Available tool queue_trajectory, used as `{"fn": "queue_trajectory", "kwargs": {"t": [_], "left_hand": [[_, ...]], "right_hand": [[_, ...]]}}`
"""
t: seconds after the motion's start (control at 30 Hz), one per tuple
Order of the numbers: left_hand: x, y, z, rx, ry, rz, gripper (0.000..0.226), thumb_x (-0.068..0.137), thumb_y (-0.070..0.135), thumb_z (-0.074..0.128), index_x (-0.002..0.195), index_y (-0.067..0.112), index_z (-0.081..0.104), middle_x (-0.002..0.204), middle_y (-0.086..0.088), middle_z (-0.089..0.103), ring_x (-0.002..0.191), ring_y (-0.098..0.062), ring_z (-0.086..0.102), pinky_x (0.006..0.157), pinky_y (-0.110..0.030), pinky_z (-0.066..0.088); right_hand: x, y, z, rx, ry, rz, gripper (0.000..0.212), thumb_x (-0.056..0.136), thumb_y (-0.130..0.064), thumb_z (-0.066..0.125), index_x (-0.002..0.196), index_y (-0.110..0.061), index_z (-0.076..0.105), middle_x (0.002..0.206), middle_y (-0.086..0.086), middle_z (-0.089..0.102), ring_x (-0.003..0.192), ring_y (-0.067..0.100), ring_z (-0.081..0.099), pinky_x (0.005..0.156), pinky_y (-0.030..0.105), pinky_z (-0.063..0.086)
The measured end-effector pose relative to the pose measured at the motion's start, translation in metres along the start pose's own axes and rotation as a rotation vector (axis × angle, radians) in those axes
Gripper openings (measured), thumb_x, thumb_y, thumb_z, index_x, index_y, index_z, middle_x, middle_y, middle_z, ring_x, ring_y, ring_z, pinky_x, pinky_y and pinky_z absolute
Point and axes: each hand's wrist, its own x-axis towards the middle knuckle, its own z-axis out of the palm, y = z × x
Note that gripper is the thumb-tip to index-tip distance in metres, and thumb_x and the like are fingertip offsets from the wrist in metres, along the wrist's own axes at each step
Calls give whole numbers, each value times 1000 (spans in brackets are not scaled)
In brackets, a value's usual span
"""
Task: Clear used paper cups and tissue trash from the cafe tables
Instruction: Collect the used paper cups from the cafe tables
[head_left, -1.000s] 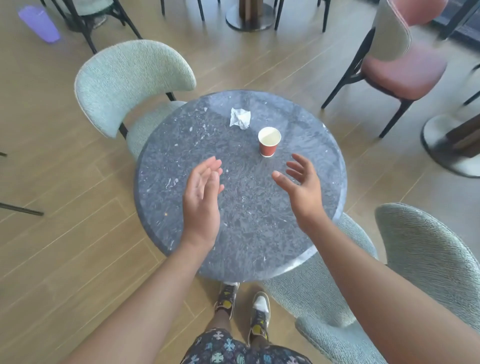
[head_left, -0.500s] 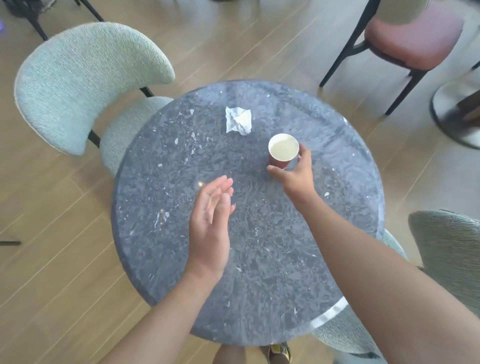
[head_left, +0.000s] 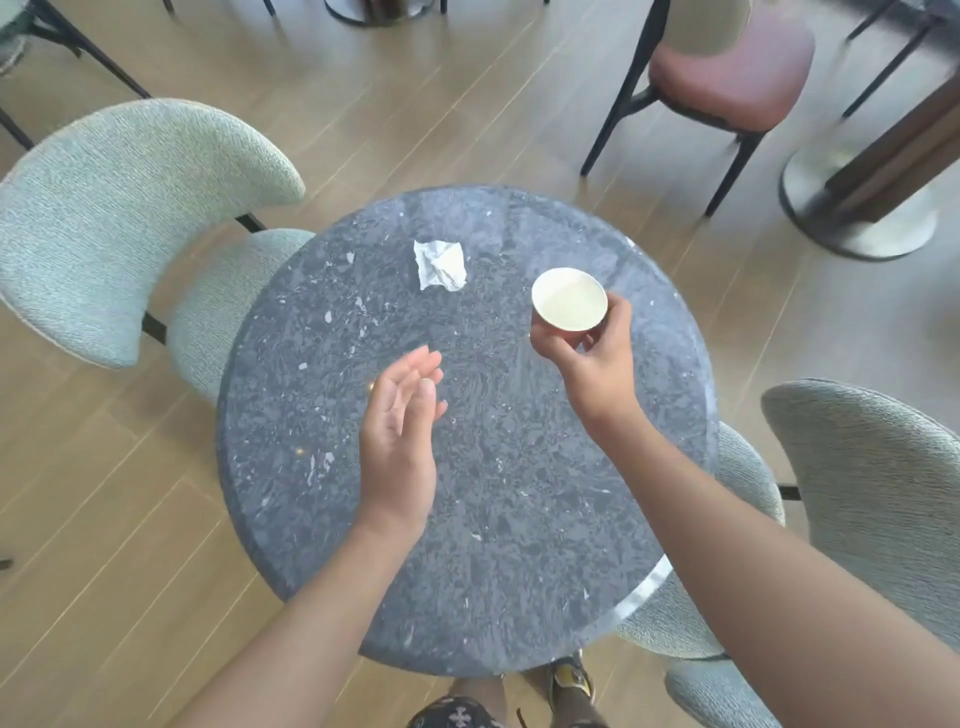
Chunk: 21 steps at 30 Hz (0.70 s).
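Observation:
A round grey marble table (head_left: 519, 545) fills the middle of the head view. My right hand (head_left: 592, 358) grips a paper cup (head_left: 569, 300) from below and the side, holding it above the table's right part; its pale inside faces the camera. A crumpled white tissue (head_left: 440, 265) lies on the table's far side, left of the cup. My left hand (head_left: 400, 431) hovers over the table's middle with straight, relaxed fingers, holding nothing, a hand's length short of the tissue.
A pale green chair (head_left: 119, 218) stands at the table's left, another pale green chair (head_left: 872, 493) at its right. A chair with a pink seat (head_left: 732, 73) and a metal table base (head_left: 857, 208) are further back right. Wooden floor lies all around.
My right hand reached the cup, closed round it and lifted it off the table. My left hand stayed open over the table's middle. The view moved closer to the table.

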Motion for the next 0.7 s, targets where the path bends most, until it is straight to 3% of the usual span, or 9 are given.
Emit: {"fn": "queue_trajectory", "kwargs": {"t": [0.1,0.23,0.43,0.6,0.7], "left_hand": [[-8,15,11,-8,-53,26,29,99,37,51,126,31,61,136,3,65,127,-12,62,103,-38,53],[-20,27,33,-29,-150,38,30,98,37,51,126,29,60,135,4,66,126,-11,63,103,-36,53],[-45,40,84,-29,-330,79,27,99,36,52,123,31,62,130,6,68,123,-13,64,101,-39,53],[-86,49,141,-12,-523,113,27,99,36,51,123,32,62,131,5,68,124,-15,63,105,-43,53],[-126,51,182,-4,-662,130,27,98,35,51,122,31,62,128,6,68,122,-13,64,103,-40,53]], "right_hand": [[-41,-35,-31,104,53,-39,72,77,-28,82,139,-22,45,132,1,62,114,11,63,91,23,54],[-83,-61,-64,165,113,-71,61,76,-24,81,126,-35,47,123,-4,63,108,3,64,85,22,54],[-131,-80,-113,210,271,-122,59,76,-19,78,123,-29,45,118,-5,58,96,-9,61,80,14,52],[-182,-83,-177,236,450,-140,71,75,-19,79,136,-10,45,119,-1,61,99,-4,63,80,15,52],[-222,-78,-223,269,572,-142,68,76,-18,81,136,-12,49,122,3,67,109,7,66,77,19,54]]}}
